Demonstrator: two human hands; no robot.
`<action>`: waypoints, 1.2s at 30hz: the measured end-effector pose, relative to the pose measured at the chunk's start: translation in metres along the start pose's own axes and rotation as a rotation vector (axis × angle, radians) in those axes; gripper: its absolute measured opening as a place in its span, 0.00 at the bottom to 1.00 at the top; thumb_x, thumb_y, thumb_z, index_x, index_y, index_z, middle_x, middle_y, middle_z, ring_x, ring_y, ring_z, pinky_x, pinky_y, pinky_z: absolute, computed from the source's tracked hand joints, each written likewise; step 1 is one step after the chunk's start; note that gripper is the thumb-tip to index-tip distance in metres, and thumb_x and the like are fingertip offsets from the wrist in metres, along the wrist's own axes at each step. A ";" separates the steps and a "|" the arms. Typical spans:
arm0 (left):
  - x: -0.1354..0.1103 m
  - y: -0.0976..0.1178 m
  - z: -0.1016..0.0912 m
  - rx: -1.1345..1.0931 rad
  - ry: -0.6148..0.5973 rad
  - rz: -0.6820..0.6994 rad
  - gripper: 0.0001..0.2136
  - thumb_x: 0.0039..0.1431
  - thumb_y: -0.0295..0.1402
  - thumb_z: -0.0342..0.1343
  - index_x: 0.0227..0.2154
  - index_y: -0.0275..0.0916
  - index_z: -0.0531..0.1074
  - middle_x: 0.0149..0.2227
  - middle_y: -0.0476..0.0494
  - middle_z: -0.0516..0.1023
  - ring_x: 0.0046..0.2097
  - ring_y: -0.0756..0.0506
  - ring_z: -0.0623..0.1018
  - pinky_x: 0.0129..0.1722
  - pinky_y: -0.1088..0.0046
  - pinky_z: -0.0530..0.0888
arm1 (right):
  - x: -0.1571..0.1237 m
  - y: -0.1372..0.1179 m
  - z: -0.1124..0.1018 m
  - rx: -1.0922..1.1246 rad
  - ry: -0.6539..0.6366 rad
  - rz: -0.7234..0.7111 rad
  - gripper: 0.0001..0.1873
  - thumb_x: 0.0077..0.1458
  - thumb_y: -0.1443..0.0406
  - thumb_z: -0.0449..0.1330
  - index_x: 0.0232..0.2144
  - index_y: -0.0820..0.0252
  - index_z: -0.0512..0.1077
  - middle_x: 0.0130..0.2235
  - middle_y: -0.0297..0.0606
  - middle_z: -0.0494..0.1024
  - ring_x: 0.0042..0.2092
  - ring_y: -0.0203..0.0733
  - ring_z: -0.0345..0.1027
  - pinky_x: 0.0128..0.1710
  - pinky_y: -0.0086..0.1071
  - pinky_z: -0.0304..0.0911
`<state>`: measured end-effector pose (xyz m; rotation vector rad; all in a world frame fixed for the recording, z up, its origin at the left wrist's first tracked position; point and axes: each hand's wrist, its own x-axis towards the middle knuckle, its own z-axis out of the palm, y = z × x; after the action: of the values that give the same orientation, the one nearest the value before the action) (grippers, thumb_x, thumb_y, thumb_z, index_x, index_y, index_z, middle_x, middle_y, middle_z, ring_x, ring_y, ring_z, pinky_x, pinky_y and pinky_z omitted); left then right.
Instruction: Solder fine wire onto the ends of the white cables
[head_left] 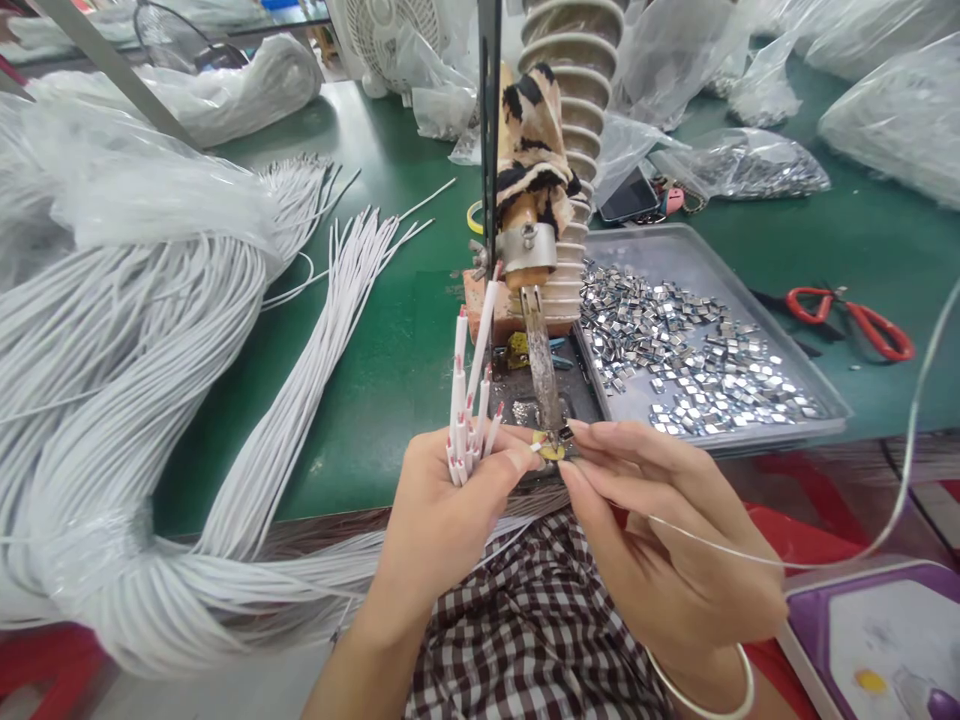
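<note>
My left hand [442, 510] is closed round a small bunch of white cables [465, 415] with red stripped ends pointing up. Its thumb and forefinger push one cable end toward the tip of a fixed soldering iron [541, 360]. My right hand [660, 530] pinches a thin solder wire [862, 545] and feeds it to the same spot, where a small yellowish blob [551, 450] sits under the tip. The iron's handle is wrapped in spotted cloth [534, 140].
A grey tray [750, 270] of several small metal clips lies right of the iron. Red-handled scissors [855, 318] and a phone [628, 195] lie further right. Large bundles of white cable [112, 400] cover the left of the green table [390, 340]. Plastic bags lie behind.
</note>
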<state>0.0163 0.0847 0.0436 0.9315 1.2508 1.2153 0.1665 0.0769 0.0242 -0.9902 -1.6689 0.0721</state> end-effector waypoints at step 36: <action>-0.037 -0.044 -0.010 0.317 -0.374 0.213 0.14 0.70 0.35 0.51 0.34 0.40 0.82 0.30 0.44 0.80 0.32 0.46 0.76 0.34 0.72 0.68 | -0.015 0.029 -0.064 -0.239 -0.206 0.346 0.09 0.57 0.63 0.64 0.41 0.57 0.77 0.35 0.36 0.79 0.34 0.38 0.74 0.37 0.31 0.71</action>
<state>0.0163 0.0407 0.0062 1.4816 1.0752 0.9565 0.2357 0.0584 0.0202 -1.4899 -1.7007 0.2140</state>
